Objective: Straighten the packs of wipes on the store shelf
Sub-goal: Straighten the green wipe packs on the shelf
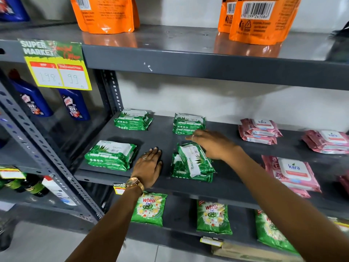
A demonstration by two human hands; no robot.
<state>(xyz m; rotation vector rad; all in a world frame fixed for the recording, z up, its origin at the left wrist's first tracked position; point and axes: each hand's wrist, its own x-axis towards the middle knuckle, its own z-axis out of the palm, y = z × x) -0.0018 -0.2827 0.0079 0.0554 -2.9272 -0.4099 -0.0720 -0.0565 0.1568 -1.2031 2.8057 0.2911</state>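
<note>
Several small stacks of green Origami wipes lie on the grey middle shelf [162, 137]. The front-left stack [111, 155], the back-left stack [133, 120] and the back-middle stack [188, 122] lie square. The front-middle stack [192, 163] is turned crooked, its top pack lengthwise. My left hand [150, 167] rests flat on the bare shelf just left of that crooked stack, fingers apart, holding nothing. My right hand [209, 143] hovers above the crooked stack's far end, fingers spread and pointing left, with nothing in it.
Pink Kara wipes sit to the right: a back stack [259, 130], a far-right stack [327, 141] and a front stack [291, 173]. Orange pouches [105, 14] stand on the shelf above. Green Wheel detergent bags [149, 208] stand below. Blue bottles [75, 104] fill the left bay.
</note>
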